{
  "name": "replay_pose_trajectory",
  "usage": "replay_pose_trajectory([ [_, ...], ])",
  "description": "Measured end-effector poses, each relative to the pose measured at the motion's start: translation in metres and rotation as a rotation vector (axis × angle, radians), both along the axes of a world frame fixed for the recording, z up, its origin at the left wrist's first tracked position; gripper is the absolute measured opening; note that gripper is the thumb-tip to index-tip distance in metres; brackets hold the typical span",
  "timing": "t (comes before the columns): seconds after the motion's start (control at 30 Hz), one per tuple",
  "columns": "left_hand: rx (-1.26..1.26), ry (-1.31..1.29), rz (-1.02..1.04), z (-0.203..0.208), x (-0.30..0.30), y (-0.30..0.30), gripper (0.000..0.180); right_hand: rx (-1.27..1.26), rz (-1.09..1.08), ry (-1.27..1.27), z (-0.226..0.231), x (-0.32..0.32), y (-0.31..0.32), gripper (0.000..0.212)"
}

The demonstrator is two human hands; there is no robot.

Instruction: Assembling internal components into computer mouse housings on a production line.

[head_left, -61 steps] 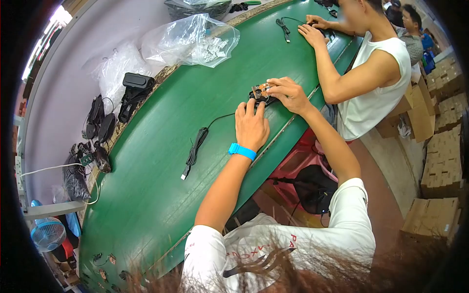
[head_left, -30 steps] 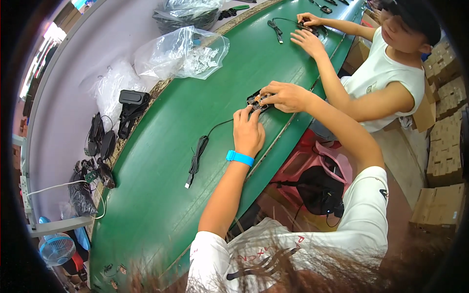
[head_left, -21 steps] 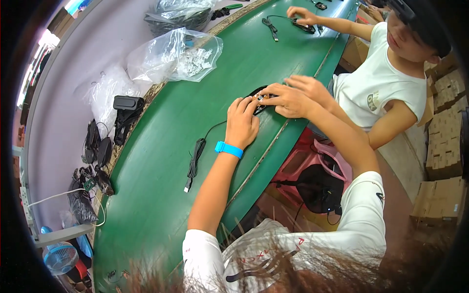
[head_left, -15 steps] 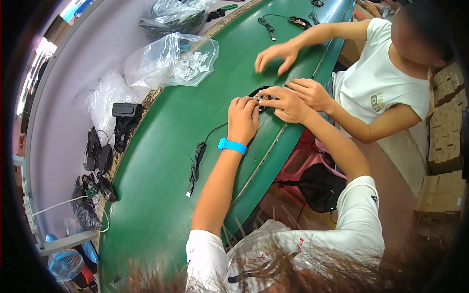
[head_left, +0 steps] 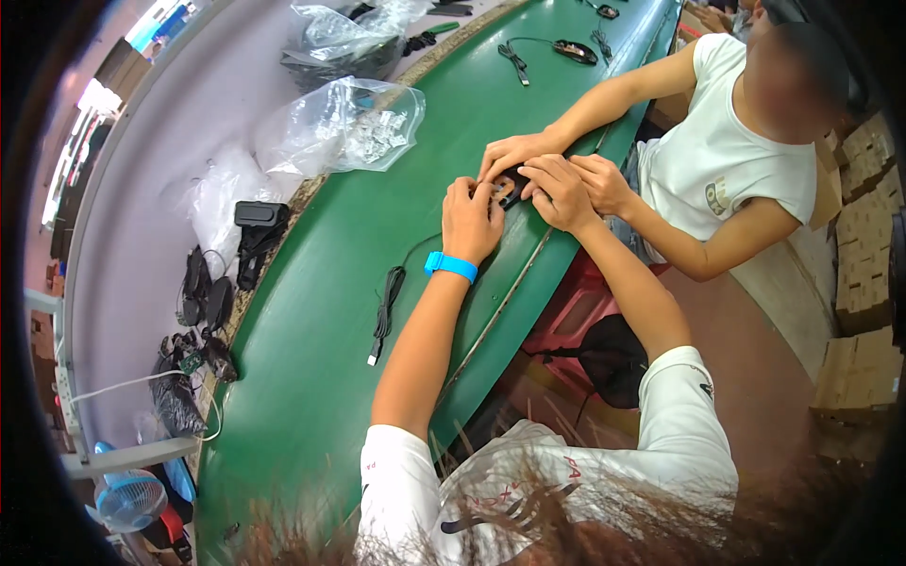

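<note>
An opened computer mouse (head_left: pixel 511 191), its inner parts showing, lies on the green work surface (head_left: pixel 311 283) between my two hands. My left hand (head_left: pixel 471 222), with a blue band at the wrist, grips its left side with curled fingers. On its right edge, the bent fingers of my right hand (head_left: pixel 559 193) are closed; what the fingertips pinch is partly hidden. From the mouse a black cable runs to a tied bundle (head_left: pixel 387 307) with a USB plug. A co-worker's hand (head_left: pixel 521 153) reaches to the mouse's far side; the co-worker's other hand (head_left: pixel 604 184) is beside my right hand.
Farther along the surface lies another corded mouse (head_left: pixel 575 52). A clear bag of small white parts (head_left: pixel 377 132) overlaps the far edge. Black parts (head_left: pixel 203 292) and a dark bag (head_left: pixel 177 401) lie left beyond the edge. Cardboard boxes (head_left: pixel 864 255) are stacked at right.
The co-worker's far hand has come down to the mouse from above the surface. My right hand has shifted right, off the mouse's middle to its edge, uncovering more of the inside.
</note>
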State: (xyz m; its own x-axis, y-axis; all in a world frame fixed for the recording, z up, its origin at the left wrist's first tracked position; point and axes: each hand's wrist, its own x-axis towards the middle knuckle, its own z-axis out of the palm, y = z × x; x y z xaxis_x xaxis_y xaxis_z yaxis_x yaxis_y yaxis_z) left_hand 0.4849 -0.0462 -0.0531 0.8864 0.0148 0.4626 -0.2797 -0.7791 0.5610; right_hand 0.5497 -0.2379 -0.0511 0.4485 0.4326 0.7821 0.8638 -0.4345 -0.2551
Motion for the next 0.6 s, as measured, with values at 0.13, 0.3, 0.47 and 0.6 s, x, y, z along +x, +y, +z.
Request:
replay_pose_trajectory([
  [0.13, 0.079, -0.205, 0.026, 0.015, -0.025, 0.009, 0.026, 0.008, -0.054, 0.006, -0.004, 0.001, -0.001, 0.034],
  [0.3, 0.007, -0.103, 0.079, 0.04, -0.143, 0.075, 0.031, -0.084, -0.244, 0.063, -0.029, -0.005, -0.003, 0.034],
  [0.47, 0.129, 0.112, 0.285, 0.016, -0.291, 0.174, 0.038, -0.208, -0.202, 0.134, -0.042, -0.026, -0.023, 0.037],
  [0.6, 0.247, 0.316, 0.579, -0.007, -0.395, 0.24, 0.047, -0.36, -0.067, 0.068, -0.034, -0.084, 0.006, 0.059],
])
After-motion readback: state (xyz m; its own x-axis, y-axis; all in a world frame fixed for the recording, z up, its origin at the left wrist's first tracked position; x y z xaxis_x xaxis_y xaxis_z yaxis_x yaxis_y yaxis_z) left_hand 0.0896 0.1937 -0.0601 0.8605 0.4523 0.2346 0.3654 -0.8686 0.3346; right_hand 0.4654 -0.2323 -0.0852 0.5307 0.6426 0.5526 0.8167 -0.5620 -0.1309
